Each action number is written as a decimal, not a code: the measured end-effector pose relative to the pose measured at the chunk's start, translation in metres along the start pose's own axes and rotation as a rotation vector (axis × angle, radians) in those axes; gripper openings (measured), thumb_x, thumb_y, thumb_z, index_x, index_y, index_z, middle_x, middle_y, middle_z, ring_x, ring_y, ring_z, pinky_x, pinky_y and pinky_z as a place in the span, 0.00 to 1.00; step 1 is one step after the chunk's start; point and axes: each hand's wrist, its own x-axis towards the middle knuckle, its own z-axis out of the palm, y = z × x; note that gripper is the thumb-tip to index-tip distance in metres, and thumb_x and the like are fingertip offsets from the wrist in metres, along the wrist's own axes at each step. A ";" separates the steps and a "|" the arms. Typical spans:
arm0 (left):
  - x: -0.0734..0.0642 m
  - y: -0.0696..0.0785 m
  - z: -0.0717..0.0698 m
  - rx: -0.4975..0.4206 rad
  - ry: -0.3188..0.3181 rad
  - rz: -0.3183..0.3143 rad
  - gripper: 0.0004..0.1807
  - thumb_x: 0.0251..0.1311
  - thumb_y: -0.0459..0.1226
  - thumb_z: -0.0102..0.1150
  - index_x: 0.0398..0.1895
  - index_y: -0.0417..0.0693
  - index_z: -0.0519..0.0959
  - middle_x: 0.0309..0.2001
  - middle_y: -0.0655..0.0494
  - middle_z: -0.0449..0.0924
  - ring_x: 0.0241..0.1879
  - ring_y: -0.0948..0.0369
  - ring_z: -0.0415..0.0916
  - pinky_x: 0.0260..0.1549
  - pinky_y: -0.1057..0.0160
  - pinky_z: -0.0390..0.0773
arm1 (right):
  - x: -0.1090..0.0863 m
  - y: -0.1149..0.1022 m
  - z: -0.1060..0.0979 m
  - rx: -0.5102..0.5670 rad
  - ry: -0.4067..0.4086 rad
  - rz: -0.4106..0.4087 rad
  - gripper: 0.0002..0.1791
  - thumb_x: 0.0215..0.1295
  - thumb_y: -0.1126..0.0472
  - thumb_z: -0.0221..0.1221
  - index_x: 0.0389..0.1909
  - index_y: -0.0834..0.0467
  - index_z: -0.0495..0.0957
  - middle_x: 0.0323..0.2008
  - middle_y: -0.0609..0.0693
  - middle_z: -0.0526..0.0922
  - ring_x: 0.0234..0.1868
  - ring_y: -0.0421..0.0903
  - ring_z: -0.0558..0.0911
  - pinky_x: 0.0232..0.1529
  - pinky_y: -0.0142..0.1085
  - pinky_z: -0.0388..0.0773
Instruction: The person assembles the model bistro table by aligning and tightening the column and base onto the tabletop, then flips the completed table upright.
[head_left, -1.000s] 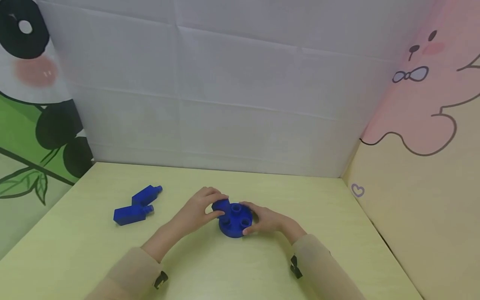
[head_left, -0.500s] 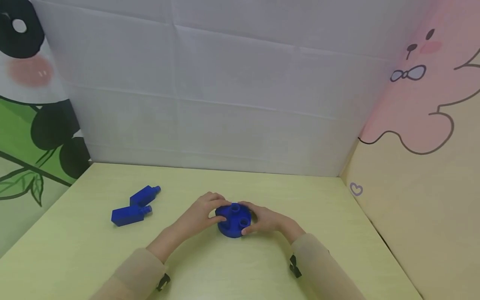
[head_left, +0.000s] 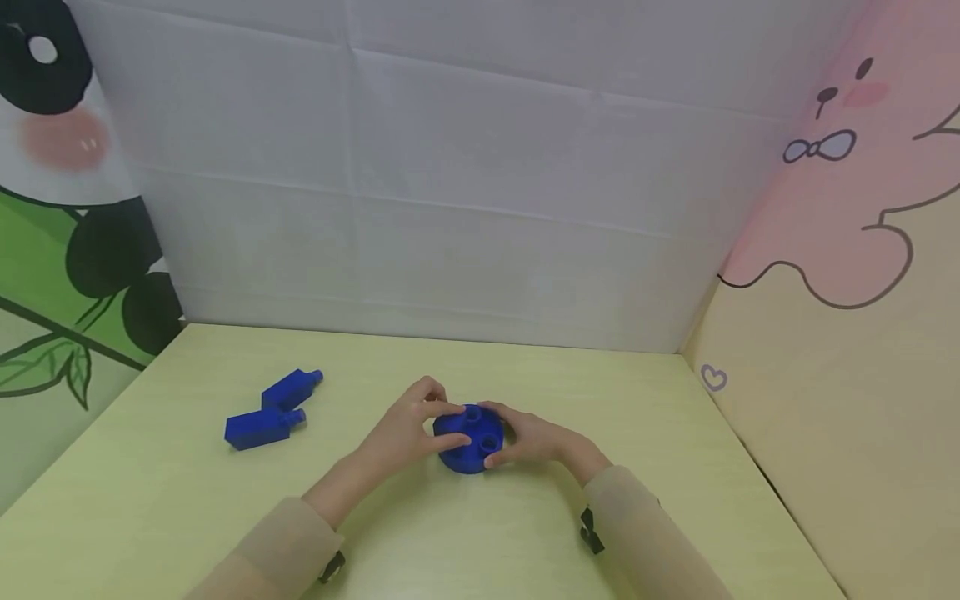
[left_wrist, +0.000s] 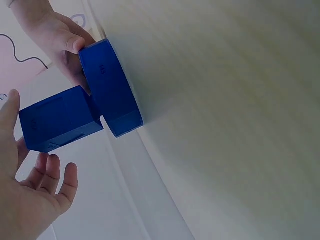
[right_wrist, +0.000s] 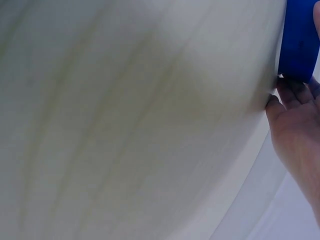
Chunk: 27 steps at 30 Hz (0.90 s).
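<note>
My left hand (head_left: 405, 427) pinches the upper end of a blue rectangular block (left_wrist: 62, 120) between thumb and index finger, the other fingers spread loosely. The block stands upright on a round blue base (head_left: 468, 462), and a narrow gap with part of a peg shows between them in the left wrist view. Ring-shaped sockets (head_left: 488, 443) rise from the base's top; the left fingers partly cover that top in the head view. From the right, my right hand (head_left: 534, 438) grips the base's rim, thumb in front and fingers behind. The base (right_wrist: 299, 42) is cut off in the right wrist view.
Two more blue blocks, a nearer one (head_left: 257, 429) and a farther one (head_left: 288, 390), lie on the table (head_left: 150, 500) to the left, each with a round peg at one end. A white sheet (head_left: 480, 208) hangs behind the table, with printed side panels (head_left: 840, 250) beside it.
My left hand has brought the block down over the base's left side and shifted slightly right, its thumb now reaching farther over the base. The right hand keeps its grip on the rim.
</note>
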 end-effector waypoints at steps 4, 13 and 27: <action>0.001 0.003 -0.001 -0.016 -0.001 -0.043 0.20 0.46 0.53 0.62 0.40 0.52 0.82 0.35 0.62 0.62 0.35 0.66 0.62 0.31 0.70 0.69 | 0.001 -0.001 0.000 0.000 -0.001 -0.007 0.48 0.45 0.37 0.61 0.65 0.33 0.46 0.64 0.48 0.58 0.63 0.50 0.62 0.57 0.51 0.61; -0.002 -0.002 -0.014 -0.058 -0.065 -0.069 0.19 0.46 0.48 0.65 0.42 0.51 0.80 0.38 0.63 0.67 0.38 0.65 0.67 0.37 0.63 0.74 | 0.003 -0.002 -0.001 -0.041 0.019 -0.023 0.50 0.41 0.35 0.63 0.66 0.38 0.48 0.64 0.48 0.60 0.63 0.49 0.62 0.58 0.51 0.60; 0.005 -0.019 -0.029 -0.065 -0.194 0.091 0.16 0.50 0.34 0.62 0.44 0.51 0.78 0.47 0.60 0.75 0.50 0.60 0.68 0.48 0.57 0.71 | 0.010 -0.010 0.000 -0.178 0.109 -0.085 0.56 0.36 0.30 0.62 0.65 0.55 0.54 0.59 0.51 0.65 0.59 0.47 0.65 0.57 0.43 0.65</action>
